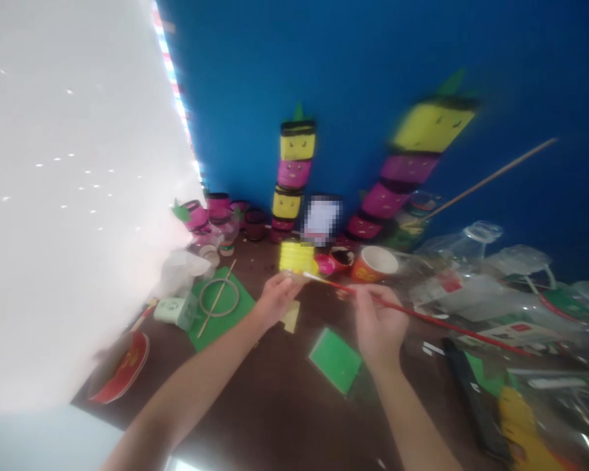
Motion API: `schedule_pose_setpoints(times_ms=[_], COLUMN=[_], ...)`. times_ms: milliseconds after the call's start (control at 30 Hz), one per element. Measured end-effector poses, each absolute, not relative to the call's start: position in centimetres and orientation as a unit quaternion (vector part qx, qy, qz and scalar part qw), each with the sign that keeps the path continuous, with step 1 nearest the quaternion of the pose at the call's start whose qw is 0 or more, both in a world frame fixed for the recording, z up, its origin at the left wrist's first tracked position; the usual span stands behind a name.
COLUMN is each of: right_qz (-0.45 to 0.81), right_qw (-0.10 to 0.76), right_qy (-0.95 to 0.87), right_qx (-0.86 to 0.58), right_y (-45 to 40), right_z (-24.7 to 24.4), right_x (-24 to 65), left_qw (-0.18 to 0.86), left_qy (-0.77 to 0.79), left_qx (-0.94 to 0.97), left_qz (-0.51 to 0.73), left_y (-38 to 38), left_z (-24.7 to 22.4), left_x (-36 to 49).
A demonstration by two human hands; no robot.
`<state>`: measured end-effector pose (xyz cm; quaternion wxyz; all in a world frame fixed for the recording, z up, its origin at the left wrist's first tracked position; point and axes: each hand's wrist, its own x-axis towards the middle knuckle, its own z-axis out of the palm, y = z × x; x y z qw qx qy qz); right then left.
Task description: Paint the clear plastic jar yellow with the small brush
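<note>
My left hand is closed on the lower end of a yellow ribbed piece, which looks like part of a plastic bottle. A long red-handled paintbrush lies across my right hand, pinched between thumb and fingers. Its pale tip points left and is close to the yellow piece's lower edge; whether they touch is unclear. Just right of the yellow piece are a small pink paint pot, a dark-filled red cup and a red-and-white paper cup.
Two stacks of painted faces, one upright and one leaning, stand by the blue wall. Green paper with a ring and stick lies left. A green square lies in front. Clear bottles and a yellow glue gun crowd the right.
</note>
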<state>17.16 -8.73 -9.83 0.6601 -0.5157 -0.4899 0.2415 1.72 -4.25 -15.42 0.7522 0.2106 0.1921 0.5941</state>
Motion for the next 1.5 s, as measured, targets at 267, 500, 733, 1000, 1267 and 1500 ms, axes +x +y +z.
schedule_pose_setpoints(times_ms=[267,500,733,1000,1267,1500], right_qz=[0.234,0.198,0.201,0.146,0.183,0.147], right_qw=[0.671,0.656,0.662,0.659,0.648,0.663], right_qy=[-0.490,-0.498,-0.509,-0.510,-0.526,-0.497], right_qx=[-0.504,-0.531,-0.512,-0.533,-0.519,-0.540], right_y=[-9.2,-9.1,-9.2,-9.3,-9.0,-9.2], right_z=[-9.7,-9.4,-9.3,-9.2,-9.3,-9.1], right_x=[17.6,17.4,17.3,17.9,16.8,17.9], left_qw=[0.753,0.750,0.750,0.752,0.742,0.737], left_qy=[0.185,0.180,0.189,0.175,0.197,0.182], left_qx=[0.209,0.220,0.204,0.229,0.228,0.245], left_qz=[0.595,0.598,0.600,0.592,0.599,0.603], left_y=[-4.4,-4.3,-4.2,-4.2,-4.2,-4.2], left_z=[-15.0,-15.1,-15.6,-15.4,-15.8,-15.2], left_x=[1.7,1.7,1.8,1.7,1.8,1.8])
